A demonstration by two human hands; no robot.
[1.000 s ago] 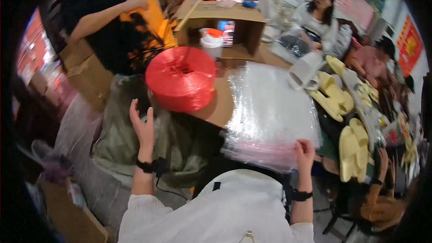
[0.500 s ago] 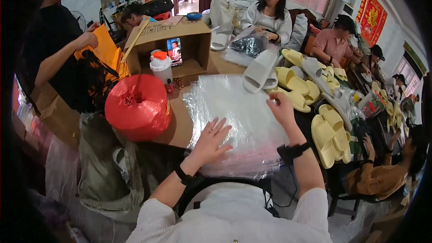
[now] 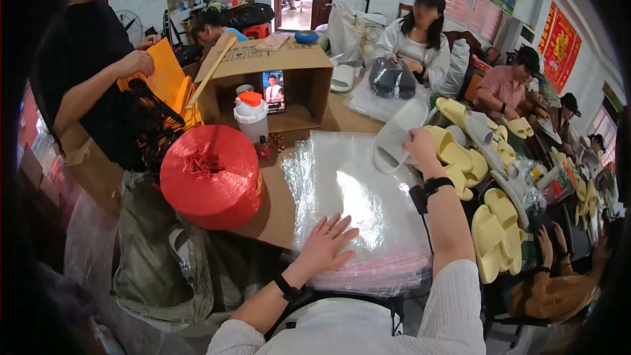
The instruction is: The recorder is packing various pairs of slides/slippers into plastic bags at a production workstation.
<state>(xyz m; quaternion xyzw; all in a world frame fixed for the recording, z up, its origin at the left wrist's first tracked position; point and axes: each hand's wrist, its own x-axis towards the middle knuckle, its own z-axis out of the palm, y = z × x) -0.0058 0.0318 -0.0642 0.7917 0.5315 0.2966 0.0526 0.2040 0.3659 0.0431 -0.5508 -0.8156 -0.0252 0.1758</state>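
My left hand (image 3: 327, 248) lies flat with fingers spread on a stack of clear plastic bags (image 3: 335, 171), whose near edges look pinkish. My right arm reaches forward, and my right hand (image 3: 421, 150) is closed on the near part of a pale grey slipper (image 3: 401, 133) at the stack's far right corner. The fingertips are partly hidden against the slipper. Right beside that hand, yellow slippers (image 3: 455, 151) lie in a loose heap mixed with grey ones.
To the left stand a big red roll of plastic twine (image 3: 209, 187), a white jar with an orange lid (image 3: 251, 118), and an open cardboard box (image 3: 276, 59) holding a phone (image 3: 273, 92). Co-workers sit across and along the right; another stands at left with orange packages (image 3: 171, 79).
My right hand has moved forward from above the bags and taken hold of the grey slipper, which has shifted slightly nearer. My left hand stays on the bags. The whole view has shifted.
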